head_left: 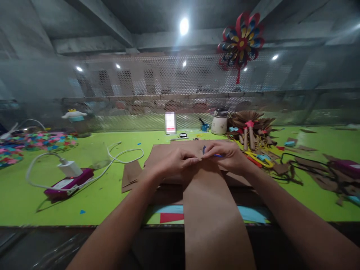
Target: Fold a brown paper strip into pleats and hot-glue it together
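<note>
A long strip of brown paper (213, 210) runs from the middle of the table toward me and hangs past the front edge. My left hand (180, 160) is closed, pinching the strip's far end from the left. From the right, my right hand (227, 154) is closed with thumb and fingertips at the same end. A small blue thing (218, 155) shows by the right fingers; its kind I cannot make out. More brown paper sheets (160, 152) lie beneath both hands, with light blue paper (250, 213) and red paper (171, 217) near the front edge.
A purple power strip (84, 175) with a white charger and cable lies left. Coloured paper stars (50, 140) are heaped behind it. A phone (170, 123) and a pale jar (219, 123) stand at the back. Rolled paper pieces, scraps and black cords (306, 163) cover the right side.
</note>
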### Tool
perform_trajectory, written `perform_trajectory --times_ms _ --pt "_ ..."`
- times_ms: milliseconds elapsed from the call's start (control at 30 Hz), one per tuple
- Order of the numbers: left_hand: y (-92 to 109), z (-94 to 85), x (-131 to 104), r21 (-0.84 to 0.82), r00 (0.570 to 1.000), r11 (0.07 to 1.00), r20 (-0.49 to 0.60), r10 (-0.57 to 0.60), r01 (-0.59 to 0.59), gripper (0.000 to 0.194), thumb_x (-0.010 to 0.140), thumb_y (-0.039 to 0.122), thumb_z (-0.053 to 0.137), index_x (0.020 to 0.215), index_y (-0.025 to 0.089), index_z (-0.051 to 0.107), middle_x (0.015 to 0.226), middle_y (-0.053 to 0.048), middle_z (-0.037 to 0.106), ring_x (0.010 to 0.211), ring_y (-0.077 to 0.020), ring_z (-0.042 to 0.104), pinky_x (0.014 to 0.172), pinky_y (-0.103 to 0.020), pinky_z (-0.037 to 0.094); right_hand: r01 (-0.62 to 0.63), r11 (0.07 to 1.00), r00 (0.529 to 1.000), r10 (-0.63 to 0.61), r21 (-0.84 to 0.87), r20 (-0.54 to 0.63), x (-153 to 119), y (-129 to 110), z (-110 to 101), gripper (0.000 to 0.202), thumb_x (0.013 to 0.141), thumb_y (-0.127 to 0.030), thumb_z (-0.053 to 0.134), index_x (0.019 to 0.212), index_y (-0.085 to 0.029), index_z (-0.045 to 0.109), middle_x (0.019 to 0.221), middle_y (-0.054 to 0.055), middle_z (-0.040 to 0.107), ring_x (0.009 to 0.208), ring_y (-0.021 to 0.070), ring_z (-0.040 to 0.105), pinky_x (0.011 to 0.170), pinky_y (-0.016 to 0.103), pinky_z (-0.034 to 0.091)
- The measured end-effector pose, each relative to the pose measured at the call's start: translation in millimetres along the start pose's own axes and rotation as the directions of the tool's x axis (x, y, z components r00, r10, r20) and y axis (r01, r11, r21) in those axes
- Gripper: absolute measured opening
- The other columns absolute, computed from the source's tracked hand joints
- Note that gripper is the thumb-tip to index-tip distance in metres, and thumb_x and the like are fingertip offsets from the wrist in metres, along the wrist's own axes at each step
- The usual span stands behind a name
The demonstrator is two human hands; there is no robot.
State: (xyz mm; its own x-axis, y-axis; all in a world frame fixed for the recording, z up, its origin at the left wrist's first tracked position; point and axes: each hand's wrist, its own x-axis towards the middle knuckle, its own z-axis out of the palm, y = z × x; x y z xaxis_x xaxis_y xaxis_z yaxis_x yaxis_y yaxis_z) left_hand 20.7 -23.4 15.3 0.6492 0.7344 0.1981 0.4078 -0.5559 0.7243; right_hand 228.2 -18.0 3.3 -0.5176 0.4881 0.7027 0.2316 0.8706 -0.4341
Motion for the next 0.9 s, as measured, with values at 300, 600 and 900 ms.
perform_trajectory --times_ms 300,600,900 --pt "-8 0.8 0 -0.136 0.997 0.989 -0.029 -0.065 0.060 0.025 0.077 0.034 0.053 0.077 0.013 0.066 0.064 -0.001 0.057 0.058 -0.0091 0.044 0.053 -0.021 0.032 -0.165 0.973 0.981 0.144 0.161 0.132 -2 -1 -7 0.026 0.071 -0.018 0.058 0.096 -0.019 0.065 0.095 0.006 0.063 0.087 0.0177 0.057 0.075 0.031 0.045" --pt "-9 3.2 0 0.024 0.994 0.999 -0.104 -0.033 0.036 0.021 0.077 0.029 0.050 0.080 0.015 0.065 0.075 -0.003 0.064 0.067 -0.0125 0.052 0.058 -0.021 0.038 -0.340 0.940 0.927 0.337 -0.013 0.163 2 -1 2 0.026 0.074 -0.036 0.056 0.078 -0.013 0.068 0.072 0.004 0.066 0.066 0.0141 0.056 0.058 0.023 0.043" --pt "8 6.3 -5 0.289 0.976 0.956 -0.218 0.021 0.044 0.023 0.077 0.028 0.046 0.077 0.015 0.066 0.066 0.000 0.062 0.064 -0.0112 0.052 0.053 -0.018 0.034 -0.284 0.959 0.956 0.283 -0.006 0.079 1 9 7 0.028 0.074 -0.035 0.057 0.066 -0.011 0.068 0.061 0.003 0.064 0.058 0.0123 0.055 0.053 0.021 0.041"
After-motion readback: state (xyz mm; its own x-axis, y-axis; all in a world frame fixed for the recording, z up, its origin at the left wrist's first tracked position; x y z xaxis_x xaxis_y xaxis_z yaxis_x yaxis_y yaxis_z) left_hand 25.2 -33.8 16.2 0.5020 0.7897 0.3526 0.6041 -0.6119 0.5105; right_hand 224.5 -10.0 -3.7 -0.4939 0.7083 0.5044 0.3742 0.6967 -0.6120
